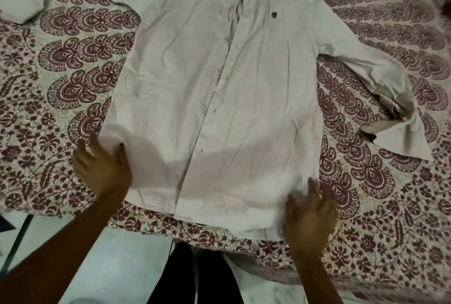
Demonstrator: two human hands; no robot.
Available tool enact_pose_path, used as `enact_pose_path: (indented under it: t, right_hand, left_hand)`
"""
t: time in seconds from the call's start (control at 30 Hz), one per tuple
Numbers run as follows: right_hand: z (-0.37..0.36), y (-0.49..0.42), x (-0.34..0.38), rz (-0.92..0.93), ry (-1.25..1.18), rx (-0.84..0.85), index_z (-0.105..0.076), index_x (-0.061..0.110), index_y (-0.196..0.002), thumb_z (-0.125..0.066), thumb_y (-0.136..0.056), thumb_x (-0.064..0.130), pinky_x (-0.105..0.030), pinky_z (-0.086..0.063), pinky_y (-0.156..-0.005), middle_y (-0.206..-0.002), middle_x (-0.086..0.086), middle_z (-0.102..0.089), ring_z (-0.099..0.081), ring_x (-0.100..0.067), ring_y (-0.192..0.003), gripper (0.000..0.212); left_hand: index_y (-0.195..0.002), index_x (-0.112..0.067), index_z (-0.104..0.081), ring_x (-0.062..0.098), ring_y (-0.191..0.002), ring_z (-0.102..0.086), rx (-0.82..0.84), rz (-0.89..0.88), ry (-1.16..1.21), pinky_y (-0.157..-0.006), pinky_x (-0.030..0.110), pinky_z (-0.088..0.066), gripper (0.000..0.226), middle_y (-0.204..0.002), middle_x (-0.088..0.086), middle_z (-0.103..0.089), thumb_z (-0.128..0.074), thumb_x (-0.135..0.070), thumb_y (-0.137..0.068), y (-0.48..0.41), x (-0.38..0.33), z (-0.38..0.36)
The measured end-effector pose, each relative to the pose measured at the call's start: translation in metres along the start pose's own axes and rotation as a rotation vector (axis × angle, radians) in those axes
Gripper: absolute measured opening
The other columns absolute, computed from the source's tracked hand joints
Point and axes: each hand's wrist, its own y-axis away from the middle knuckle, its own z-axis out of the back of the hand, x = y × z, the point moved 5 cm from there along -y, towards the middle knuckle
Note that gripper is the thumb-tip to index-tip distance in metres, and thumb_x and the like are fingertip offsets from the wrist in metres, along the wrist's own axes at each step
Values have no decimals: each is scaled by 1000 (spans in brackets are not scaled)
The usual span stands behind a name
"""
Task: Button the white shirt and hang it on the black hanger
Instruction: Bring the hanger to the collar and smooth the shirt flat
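1. The white shirt (219, 96) lies flat and front up on the patterned bed (73, 64), collar away from the person, sleeves spread to both sides.
2. The left hand (102, 169) is at the hem's left corner; blur hides whether its fingers grip the cloth.
3. The right hand (310, 215) rests on the hem's right corner, fingers straight and released.

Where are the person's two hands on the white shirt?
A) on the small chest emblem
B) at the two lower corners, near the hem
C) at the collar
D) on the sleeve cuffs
B: the left hand and the right hand, fingers fairly straight, touch the two lower corners of the white shirt, which lies spread front-up on the patterned bedspread.
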Motion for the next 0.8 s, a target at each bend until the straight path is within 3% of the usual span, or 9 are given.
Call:
enact_pose_path:
  t: [0.1, 0.2, 0.33, 0.47, 0.53, 0.6, 0.67, 0.73, 0.8]
  right_hand:
    - [-21, 4, 32, 178, 72, 162, -16, 21, -147, -26, -90, 58, -52, -6, -113, -156, -15, -9, -4, -36, -143, 69]
    - [-46, 13, 47, 278, 150, 321, 3, 30, -148, -13, -87, 67, -52, 7, -113, -156, -11, 11, 14, -34, -143, 73]
    - [-60, 19, 39, 210, 192, 446, 16, 35, -145, 1, -79, 73, -56, 16, -111, -152, -7, 28, 28, -32, -139, 78]
    - [-57, 19, 41, 219, 202, 461, 17, 36, -145, 1, -78, 74, -57, 17, -110, -151, -6, 31, 30, -32, -138, 79]
    - [-55, 19, 44, 222, 191, 443, 13, 33, -147, -3, -79, 75, -59, 15, -110, -152, -9, 27, 27, -34, -139, 81]
    - [-53, 22, 52, 255, 189, 412, 11, 30, -147, -7, -81, 75, -60, 12, -110, -153, -13, 22, 23, -36, -140, 82]
    - [-53, 27, 68, 335, 192, 385, 10, 30, -148, -11, -84, 74, -59, 10, -111, -155, -16, 15, 17, -37, -142, 81]
    - [-58, 32, 82, 422, 203, 392, 7, 29, -149, -15, -85, 73, -58, 11, -111, -156, -15, 11, 12, -38, -143, 80]
    - [-64, 36, 84, 475, 241, 410, 6, 31, -149, -15, -85, 73, -57, 15, -111, -156, -12, 14, 13, -37, -143, 79]
  left_hand:
    - [-116, 2, -52, 43, -101, -54, 100, -39, 7, -83, 47, -43, 48, -113, 28, -57, -55, -38, -90, -24, 12, -1]
    - [-92, 7, -57, 38, -75, -58, 83, -122, 127, -63, 38, -39, 34, -85, 28, -61, -48, -26, -96, -29, 11, 14]
    - [-100, 8, -55, 51, -87, -57, 40, 9, 3, -71, 49, -43, 41, -94, 38, -59, -36, -29, -100, -38, 40, 31]
    - [-117, 0, -53, 50, -101, -53, 15, 63, -145, -82, 53, -43, 35, -110, 35, -56, -36, -25, -99, -45, 44, 35]
    - [-128, -2, -43, 49, -119, -42, -35, -117, -187, -98, 58, -33, 40, -128, 32, -46, -37, -29, -98, -39, 29, 30]
    - [-142, -11, -27, 42, -139, -18, 66, -397, -229, -114, 53, -3, 52, -149, 24, -25, -33, -39, -98, -20, 7, 16]
    - [-147, -21, -10, 32, -144, 2, 206, -719, -286, -114, 44, 14, 59, -155, 13, -6, -20, -49, -96, 10, -18, -5]
    - [-148, -27, -4, 30, -144, 6, 327, -960, -363, -114, 52, 8, 63, -157, 8, -1, -10, -58, -93, 41, -30, -28]
    - [-148, -34, 2, 29, -144, 9, 395, -933, -384, -112, 61, 1, 66, -158, 3, 6, -5, -65, -89, 50, -22, -41]
